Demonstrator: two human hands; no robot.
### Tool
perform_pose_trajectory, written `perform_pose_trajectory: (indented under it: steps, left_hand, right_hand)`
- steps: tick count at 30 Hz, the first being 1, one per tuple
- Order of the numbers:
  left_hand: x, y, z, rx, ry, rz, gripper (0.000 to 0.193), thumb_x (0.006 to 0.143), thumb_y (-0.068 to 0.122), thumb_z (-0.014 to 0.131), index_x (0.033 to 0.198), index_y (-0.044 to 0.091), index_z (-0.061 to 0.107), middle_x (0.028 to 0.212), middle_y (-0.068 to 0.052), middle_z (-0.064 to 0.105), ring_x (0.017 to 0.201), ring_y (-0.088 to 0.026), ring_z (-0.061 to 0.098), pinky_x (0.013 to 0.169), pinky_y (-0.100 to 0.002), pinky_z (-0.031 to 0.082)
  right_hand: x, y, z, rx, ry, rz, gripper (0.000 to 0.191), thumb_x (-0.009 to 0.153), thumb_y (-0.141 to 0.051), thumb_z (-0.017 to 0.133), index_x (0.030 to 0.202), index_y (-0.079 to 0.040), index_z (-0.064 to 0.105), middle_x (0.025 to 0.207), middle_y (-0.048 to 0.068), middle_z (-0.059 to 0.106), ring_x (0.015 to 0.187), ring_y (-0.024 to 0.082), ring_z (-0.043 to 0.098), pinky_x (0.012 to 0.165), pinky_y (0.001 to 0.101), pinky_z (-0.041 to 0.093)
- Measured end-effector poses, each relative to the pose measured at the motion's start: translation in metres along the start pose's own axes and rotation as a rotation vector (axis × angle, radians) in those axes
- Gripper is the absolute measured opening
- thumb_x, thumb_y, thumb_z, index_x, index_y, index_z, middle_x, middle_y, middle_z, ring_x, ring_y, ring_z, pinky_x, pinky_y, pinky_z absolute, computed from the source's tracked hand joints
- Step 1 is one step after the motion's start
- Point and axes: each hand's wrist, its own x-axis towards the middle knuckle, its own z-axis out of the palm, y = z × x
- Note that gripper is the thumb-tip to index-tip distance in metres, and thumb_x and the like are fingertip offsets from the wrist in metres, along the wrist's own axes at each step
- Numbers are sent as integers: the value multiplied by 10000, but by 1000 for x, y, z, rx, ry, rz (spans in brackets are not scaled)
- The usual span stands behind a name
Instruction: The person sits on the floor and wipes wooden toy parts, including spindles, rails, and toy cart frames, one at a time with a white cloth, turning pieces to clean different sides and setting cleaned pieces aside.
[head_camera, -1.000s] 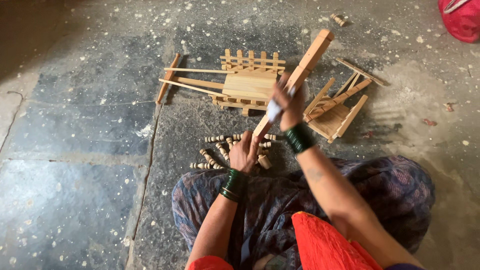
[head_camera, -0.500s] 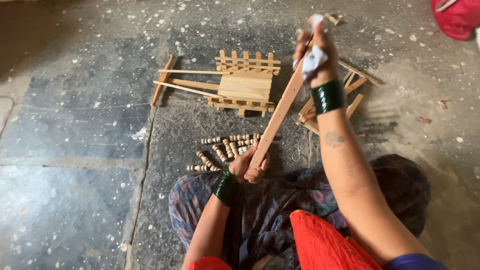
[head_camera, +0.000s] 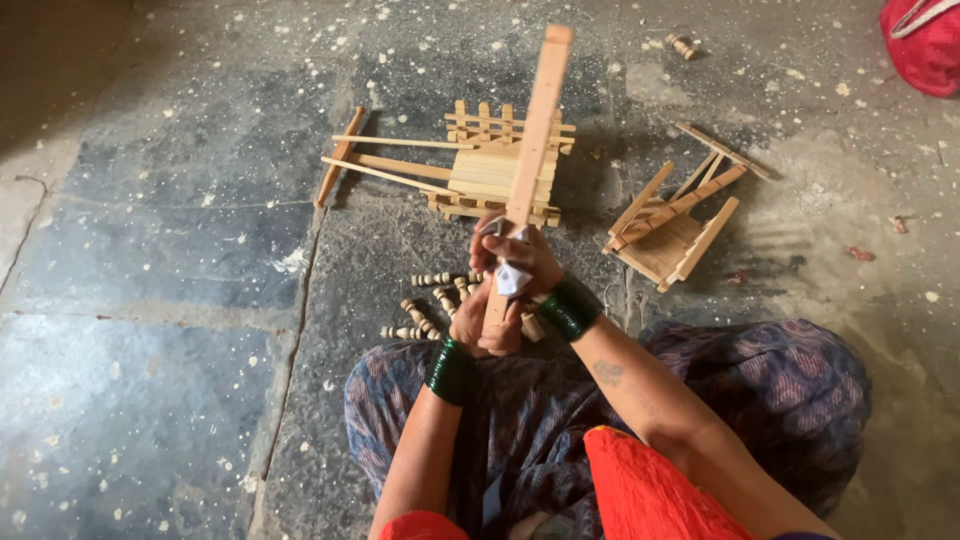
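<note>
Head view: seated person, legs crossed on a stone floor (head_camera: 180, 300), looking down at both hands.
Step in hand: judged to be rubbing or smoothing a long wooden slat (head_camera: 530, 150), one hand steadying, the other working.
Left hand (head_camera: 487, 322): closed around the lower end of the slat, just above the lap; a green bangle at the wrist.
Right hand (head_camera: 515, 262): wrapped on the slat directly above the left, pressing a small pale scrap (head_camera: 512, 278) against the wood; possibly abrasive paper or cloth, too small to tell.
Slat position: held up off the floor, pointing away from the body, its far end passing in front of the small wooden cart (head_camera: 480, 170).
Next move calls for: a firm lower grip and even strokes along the grain, by this reading.
Slat material: pale, square-edged, straight timber with a dull, unfinished surface.
Cart: pale sticks forming a slatted bed with a railed back and two long thin shafts, resting on the floor.
Second frame (head_camera: 672, 222): similar sticks, tilted, well apart to the right.
Pegs (head_camera: 425, 310): short turned wooden pieces with ringed profiles, scattered near the knees.
Floor texture: dark, worn slabs, speckled with pale dust and chips.
Red object (head_camera: 925, 45): far corner, partly cut off.
</note>
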Motion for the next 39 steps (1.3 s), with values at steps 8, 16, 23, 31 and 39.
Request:
perform_pose_trajectory:
  steps: [8,16,23,31,39]
  left_hand:
    - [8,1,6,-5,33,-51,782,1058,712,231,877,30,567,522,33,352,350,-65,247,338,-239,202]
    - [4,0,18,77,-52,-90,761,1074,678,202,885,30,554,489,39,342,363,-66,259,357,-243,222]
    - [5,0,20,131,-59,-65,767,1084,671,191,872,26,548,474,47,327,349,-70,262,340,-246,230]
    - [3,-2,13,158,-22,-85,779,1080,680,171,880,29,550,477,54,301,356,-67,251,353,-250,235]
    - [8,0,5,111,13,-93,801,1059,704,172,879,34,571,476,51,294,351,-80,235,359,-266,234]
  right_hand:
    - [28,-56,-10,-213,324,-169,567,801,-249,858,1273,-87,588,914,93,703,736,197,705,637,360,644]
    - [114,-172,-76,-291,347,-469,565,892,-157,880,1326,-66,530,921,125,688,711,223,697,586,356,622]
    - [118,-187,-87,-258,404,-510,405,985,-189,786,1310,-85,570,904,112,702,712,215,727,580,338,624]
    - [124,-163,-103,-437,581,-644,239,1014,-190,725,1217,-117,623,999,65,720,808,161,748,602,316,661]
    - [112,-94,-92,-991,619,-677,224,995,-85,708,1214,-117,737,1660,234,247,1475,385,424,1041,398,627]
